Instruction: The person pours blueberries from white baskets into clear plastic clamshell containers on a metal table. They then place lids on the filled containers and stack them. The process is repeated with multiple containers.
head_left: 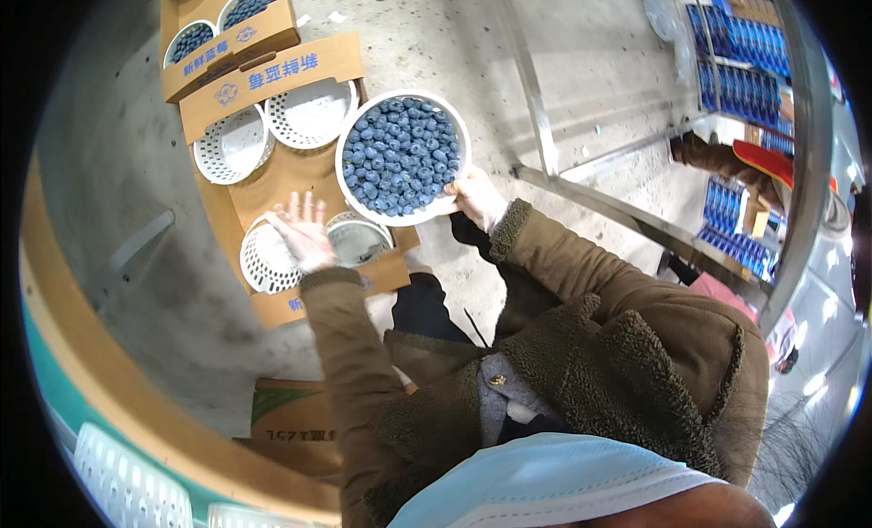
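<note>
Right hand (479, 201) and left hand (307, 237) are doing different work: the right is closed on the lower right rim of a round white bowl (341, 160), while the left is spread wide, fingers apart and pointing away from the body, with hold of nothing. Blueberries (400, 155) fill the bowl nearly to its rim. It lies up and to the left of the right hand, and up and to the right of the left hand, apart from those spread fingers. From above, the bowl overlaps the right side of an open cardboard box (291, 178) (how high it is held, I cannot tell). Below the left hand are the box's two nearer white baskets (259, 255); whether the palm touches either one is unclear. Two farther baskets (213, 154), also white and perforated, sit at the box's other end, just left of the bowl. Beyond them stands a second box (259, 33) with more berries in its baskets.
</note>
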A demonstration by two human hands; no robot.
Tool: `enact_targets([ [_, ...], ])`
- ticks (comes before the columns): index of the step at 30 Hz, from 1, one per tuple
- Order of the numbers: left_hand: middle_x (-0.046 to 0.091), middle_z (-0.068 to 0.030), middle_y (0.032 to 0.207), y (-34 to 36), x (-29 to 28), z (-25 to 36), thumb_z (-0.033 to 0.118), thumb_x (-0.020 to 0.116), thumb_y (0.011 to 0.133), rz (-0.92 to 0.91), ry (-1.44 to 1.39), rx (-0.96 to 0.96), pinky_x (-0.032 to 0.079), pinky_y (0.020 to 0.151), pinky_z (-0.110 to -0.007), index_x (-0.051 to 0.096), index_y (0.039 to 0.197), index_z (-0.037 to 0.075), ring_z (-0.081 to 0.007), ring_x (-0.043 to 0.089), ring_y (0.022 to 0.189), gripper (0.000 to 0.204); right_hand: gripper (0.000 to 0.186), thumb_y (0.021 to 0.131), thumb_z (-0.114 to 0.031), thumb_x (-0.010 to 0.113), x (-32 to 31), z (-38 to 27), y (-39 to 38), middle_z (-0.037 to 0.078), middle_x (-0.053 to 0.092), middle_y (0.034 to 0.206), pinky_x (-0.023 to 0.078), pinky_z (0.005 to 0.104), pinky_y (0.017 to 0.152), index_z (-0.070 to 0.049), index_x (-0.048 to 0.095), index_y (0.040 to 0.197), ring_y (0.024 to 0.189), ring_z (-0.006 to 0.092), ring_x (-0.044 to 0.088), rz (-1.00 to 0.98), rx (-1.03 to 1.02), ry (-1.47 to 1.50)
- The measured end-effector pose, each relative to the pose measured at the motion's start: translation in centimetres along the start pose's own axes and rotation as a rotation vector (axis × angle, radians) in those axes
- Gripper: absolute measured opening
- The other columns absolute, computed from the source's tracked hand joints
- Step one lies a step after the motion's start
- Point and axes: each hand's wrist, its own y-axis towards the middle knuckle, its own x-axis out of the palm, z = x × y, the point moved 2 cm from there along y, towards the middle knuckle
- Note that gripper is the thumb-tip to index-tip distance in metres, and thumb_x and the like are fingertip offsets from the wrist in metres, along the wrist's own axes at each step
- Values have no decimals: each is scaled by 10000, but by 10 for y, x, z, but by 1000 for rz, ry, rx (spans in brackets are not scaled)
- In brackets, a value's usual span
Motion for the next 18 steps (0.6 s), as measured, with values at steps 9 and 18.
enact_targets([
  [9,161,-83,1430,-212,113,56,193,672,748,-527,429,96,286,993,-452,53,1408,151,-250,252,1280,906,259,667,59,475,49,-95,-125,146,552,776,563,365,554,58,488,926,642,282,615,74,-65,-37],
  [18,380,-107,1309,-332,182,167,32,606,735,-903,679,-61,297,996,-331,236,1354,27,-218,396,1170,721,277,696,37,529,68,-167,-305,180,616,856,573,304,516,75,524,971,661,252,645,-84,-325,67],
])
